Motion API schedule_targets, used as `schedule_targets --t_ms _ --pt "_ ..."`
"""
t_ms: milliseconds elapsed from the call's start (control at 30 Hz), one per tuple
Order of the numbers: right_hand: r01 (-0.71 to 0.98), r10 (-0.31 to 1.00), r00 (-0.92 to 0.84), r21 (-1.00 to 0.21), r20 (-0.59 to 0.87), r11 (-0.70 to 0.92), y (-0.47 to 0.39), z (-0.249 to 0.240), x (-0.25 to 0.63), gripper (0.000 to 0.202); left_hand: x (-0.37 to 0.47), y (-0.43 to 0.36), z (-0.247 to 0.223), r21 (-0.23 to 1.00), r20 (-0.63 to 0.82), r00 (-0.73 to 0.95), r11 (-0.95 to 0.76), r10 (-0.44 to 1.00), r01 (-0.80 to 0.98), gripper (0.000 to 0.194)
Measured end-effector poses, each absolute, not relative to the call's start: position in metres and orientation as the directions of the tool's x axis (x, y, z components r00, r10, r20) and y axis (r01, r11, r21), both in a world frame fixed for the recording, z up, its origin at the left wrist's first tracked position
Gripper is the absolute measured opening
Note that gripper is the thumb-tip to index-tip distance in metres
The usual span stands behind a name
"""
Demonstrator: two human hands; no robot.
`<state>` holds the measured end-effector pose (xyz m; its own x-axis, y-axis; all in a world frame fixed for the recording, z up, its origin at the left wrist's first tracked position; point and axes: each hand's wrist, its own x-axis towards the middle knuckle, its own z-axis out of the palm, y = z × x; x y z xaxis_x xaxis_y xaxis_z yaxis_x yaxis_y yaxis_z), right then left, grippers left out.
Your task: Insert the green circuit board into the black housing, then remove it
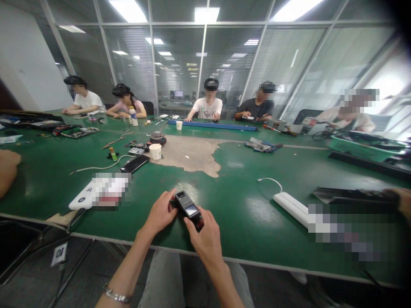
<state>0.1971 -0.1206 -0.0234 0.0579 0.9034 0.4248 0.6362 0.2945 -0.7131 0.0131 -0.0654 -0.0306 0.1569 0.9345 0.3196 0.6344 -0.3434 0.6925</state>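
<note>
A small black oblong device with a little lit screen is held between my two hands, just above the green tabletop near its front edge. My left hand grips its far left end, fingers curled against the side. At the near right end, my right hand has thumb and fingers closed around the body. The fingers on the device's underside are hidden. A black phone lies farther off to the left, beside a white device that is partly pixelated. To the right rests a white power strip-like bar with a short cable.
A paper cup stands near a bare worn patch. Gloves, a long blue bar and a green basket lie farther back. Several people sit around the table. A dark long piece is at right.
</note>
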Motion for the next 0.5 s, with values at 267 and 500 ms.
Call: schedule_targets --t_ms 267,500 --pt "0.588 0.884 0.100 -0.743 0.457 0.318 -0.123 -0.018 0.193 0.035 0.013 -0.062 -0.034 0.688 0.332 0.135 -0.338 0.934 0.643 0.055" --pt "0.514 0.863 0.230 -0.809 0.449 0.284 -0.116 -0.005 0.213 0.042 0.012 -0.063 -0.033 0.700 0.361 0.118 -0.352 0.925 0.621 0.044"
